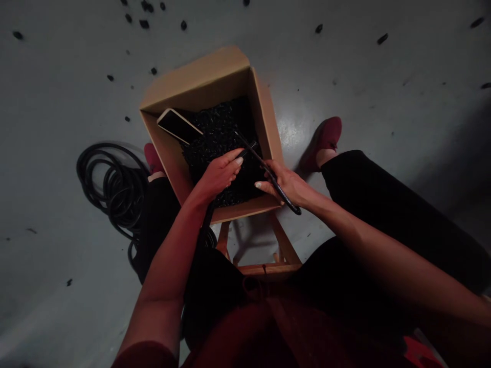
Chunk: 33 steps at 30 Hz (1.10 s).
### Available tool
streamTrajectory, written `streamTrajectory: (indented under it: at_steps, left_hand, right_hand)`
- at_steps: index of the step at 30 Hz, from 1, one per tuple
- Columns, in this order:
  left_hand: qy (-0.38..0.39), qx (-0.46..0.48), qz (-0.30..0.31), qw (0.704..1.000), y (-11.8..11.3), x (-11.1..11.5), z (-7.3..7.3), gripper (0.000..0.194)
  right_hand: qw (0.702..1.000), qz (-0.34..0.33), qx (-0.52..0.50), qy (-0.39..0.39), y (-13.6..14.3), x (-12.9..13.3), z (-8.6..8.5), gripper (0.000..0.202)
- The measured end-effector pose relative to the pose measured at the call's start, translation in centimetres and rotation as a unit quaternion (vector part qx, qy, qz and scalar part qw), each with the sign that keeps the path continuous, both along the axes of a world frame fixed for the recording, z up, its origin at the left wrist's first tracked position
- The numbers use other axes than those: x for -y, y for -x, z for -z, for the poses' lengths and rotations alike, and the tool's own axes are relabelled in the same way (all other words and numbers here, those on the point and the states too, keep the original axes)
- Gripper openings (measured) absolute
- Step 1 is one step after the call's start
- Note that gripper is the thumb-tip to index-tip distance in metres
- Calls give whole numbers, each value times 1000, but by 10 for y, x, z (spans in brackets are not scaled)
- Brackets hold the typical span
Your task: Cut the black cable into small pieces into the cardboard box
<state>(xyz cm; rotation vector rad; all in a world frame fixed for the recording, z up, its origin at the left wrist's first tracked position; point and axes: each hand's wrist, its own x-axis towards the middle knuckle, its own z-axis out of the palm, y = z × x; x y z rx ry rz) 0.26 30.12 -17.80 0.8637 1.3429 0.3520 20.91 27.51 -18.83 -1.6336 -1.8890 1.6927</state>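
My left hand [222, 174] is closed around a black hose [250, 148], whose end sticks out past the fingertips towards the right. A length of the hose runs back beneath my left forearm. My right hand [282, 185] grips a long, dark cutting tool [279, 190] seen edge-on. Its narrow tip crosses just above the hose's end; whether its jaws are apart cannot be made out. Both hands are over a cardboard box [203, 79], which holds a heap of short black pieces [220, 120].
A dark, light-edged flat panel [178, 127] leans inside the box's left side. Wooden legs [284, 240] show below the box. Coiled black hose [118, 191] lies on the floor by my left leg. Small black pieces [144, 24] are scattered across the grey floor [345, 71].
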Motion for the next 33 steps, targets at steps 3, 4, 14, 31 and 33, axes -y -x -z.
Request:
streamTrajectory:
  at_steps: [3,4,14,31,33]
  left_hand:
    - [29,34,-12,999,1,0,-1,49]
    - [30,40,-13,999,2,0,-1,49]
    - [44,63,-26,997,5,1,3,49]
    - [23,50,0,998,4,1,3,50]
    - [19,46,5,999,4,1,3,51]
  right_hand:
    - [999,11,-30,33,0,-1,-3,57]
    - [998,12,-38,47,0,-2,-4,58]
    - [994,-7,-79,80,-3,-6,-10,60]
    - [998,-35,0,52,-2,-9,-11,44]
    - [998,-36,25,42,-1,-9,-12,39]
